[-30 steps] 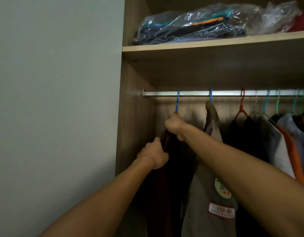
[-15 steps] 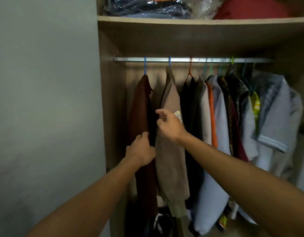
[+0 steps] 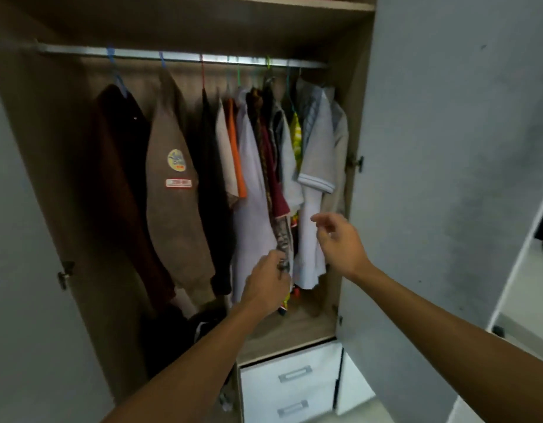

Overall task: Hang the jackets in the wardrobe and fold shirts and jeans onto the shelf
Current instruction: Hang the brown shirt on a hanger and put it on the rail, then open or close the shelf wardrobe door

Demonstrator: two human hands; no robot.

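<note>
I see my left hand [image 3: 268,282] low in the wardrobe [image 3: 352,111], fingers curled at the hem of a patterned shirt [image 3: 283,239]. My right hand [image 3: 340,242] hangs loose just right of it, before a grey shirt [image 3: 317,154]. Up left hang two brown jackets [image 3: 172,190].

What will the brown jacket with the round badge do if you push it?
The brown jacket would probably swing sideways, since it dangles from a blue hanger hooked on the rail. It looks soft and floppy, so it would likely bend, not stay stiff.
</note>
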